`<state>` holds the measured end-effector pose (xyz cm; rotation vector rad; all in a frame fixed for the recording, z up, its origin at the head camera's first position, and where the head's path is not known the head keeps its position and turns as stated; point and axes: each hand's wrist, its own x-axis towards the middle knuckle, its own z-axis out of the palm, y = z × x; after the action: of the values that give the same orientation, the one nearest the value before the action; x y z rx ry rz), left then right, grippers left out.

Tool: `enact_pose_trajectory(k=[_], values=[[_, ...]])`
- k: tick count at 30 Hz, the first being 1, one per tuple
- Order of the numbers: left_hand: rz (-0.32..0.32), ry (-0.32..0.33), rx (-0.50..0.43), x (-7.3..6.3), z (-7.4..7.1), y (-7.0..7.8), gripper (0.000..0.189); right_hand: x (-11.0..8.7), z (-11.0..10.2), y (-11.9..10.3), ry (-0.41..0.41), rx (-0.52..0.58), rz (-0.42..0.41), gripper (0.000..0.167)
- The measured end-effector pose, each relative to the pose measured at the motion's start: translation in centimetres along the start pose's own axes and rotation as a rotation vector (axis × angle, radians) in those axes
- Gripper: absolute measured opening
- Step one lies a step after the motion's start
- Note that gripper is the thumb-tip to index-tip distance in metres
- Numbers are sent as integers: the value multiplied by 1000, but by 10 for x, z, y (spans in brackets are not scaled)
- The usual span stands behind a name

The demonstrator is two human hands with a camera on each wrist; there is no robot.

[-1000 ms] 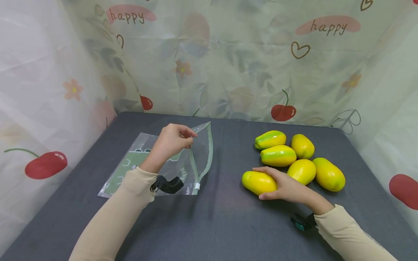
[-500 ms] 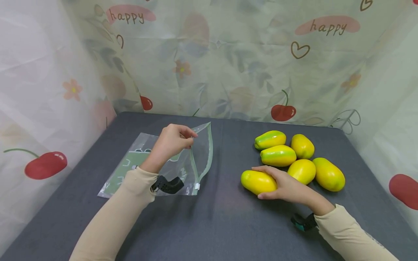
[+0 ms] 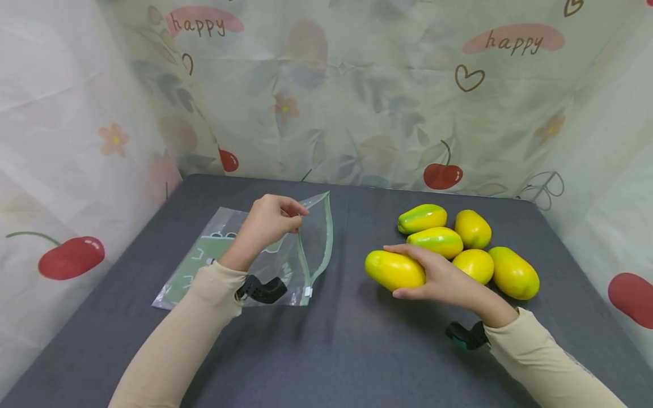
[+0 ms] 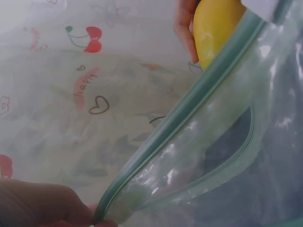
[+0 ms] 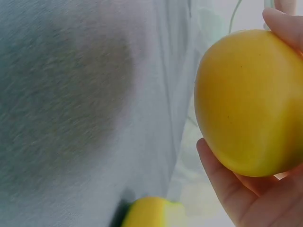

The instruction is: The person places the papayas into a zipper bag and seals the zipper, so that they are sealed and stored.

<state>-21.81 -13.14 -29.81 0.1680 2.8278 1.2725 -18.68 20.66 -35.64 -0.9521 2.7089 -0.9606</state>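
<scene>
My left hand point(image 3: 267, 224) pinches the upper rim of a clear slider zip bag point(image 3: 275, 272) with a green print, on the left of the table. Its green-edged mouth point(image 4: 180, 120) gapes toward the right, and the white slider point(image 3: 308, 291) sits at the near corner. With thumb and fingers around it, my right hand point(image 3: 441, 277) holds a yellow papaya point(image 3: 393, 271) just above the tabletop; a shadow lies beneath. In the right wrist view the papaya point(image 5: 248, 104) fills the grip. Behind that hand, several more papayas point(image 3: 433, 242) lie grouped, one partly hidden by it.
A dark grey cloth covers the table point(image 3: 326, 362). Printed curtains point(image 3: 342, 102) hang behind it and along both sides. Thin bent wire point(image 3: 548, 187) shows at the back right corner.
My right hand has lifted the papaya off the table and carried it a little left and away from me. The left hand and the bag stay where they were.
</scene>
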Motion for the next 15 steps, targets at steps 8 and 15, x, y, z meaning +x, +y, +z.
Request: enact_pose_trajectory(k=[8, 15], values=[[-8, -2, 8, -1, 1, 1, 27, 10, 1, -15, 53, 44, -45, 78], [-6, 1, 13, 0, 2, 2, 23, 19, 3, -29, 99, 72, -83, 78]])
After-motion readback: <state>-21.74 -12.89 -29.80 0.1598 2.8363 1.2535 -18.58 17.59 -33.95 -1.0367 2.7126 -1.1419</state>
